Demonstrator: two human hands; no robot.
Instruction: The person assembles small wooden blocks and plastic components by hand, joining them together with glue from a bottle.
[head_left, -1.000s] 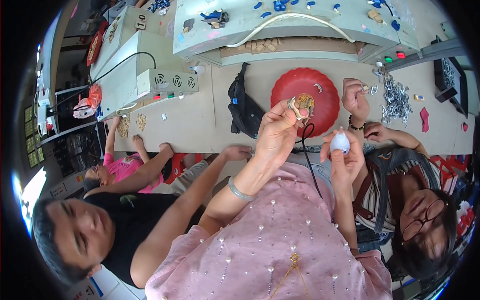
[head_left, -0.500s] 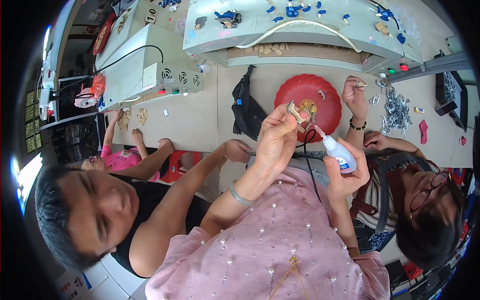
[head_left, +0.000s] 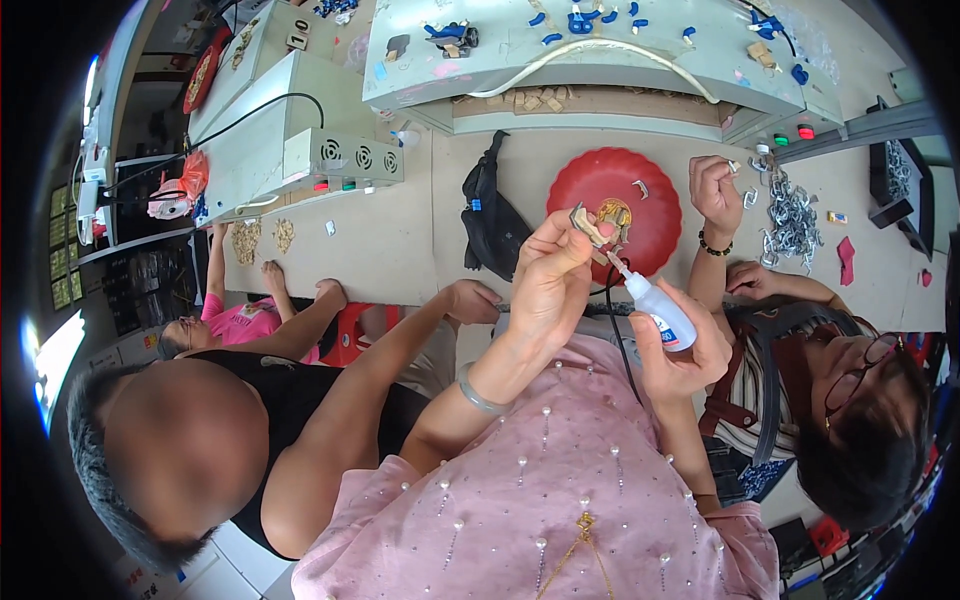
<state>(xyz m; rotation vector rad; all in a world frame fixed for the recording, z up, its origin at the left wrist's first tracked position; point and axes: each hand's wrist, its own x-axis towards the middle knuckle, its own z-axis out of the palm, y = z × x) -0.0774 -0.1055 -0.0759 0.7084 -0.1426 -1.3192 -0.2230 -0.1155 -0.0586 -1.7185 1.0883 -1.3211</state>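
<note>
My left hand (head_left: 552, 268) pinches a small curved tan-and-grey piece (head_left: 588, 226) between thumb and fingertips, raised in front of my chest. In my right hand (head_left: 690, 352) is a clear squeeze bottle (head_left: 660, 312) with a narrow tip and a blue-and-white label. The bottle leans up and to the left, its tip close below the piece; whether they touch, I cannot tell. Behind my hands lies a red scalloped tray (head_left: 575, 175) with several similar small pieces, partly hidden by my left hand.
A black waist bag (head_left: 492, 215) lies left of the tray. On the right a co-worker's hand (head_left: 716, 195) holds a small piece beside a pile of grey pieces (head_left: 792, 225). Another co-worker's forearm (head_left: 400, 320) reaches in close at my left. A pale machine (head_left: 600, 90) spans the back.
My right hand has moved the bottle left and slightly up, bringing its tip nearer the piece. My left hand has barely moved. The right co-worker's hand has turned a little.
</note>
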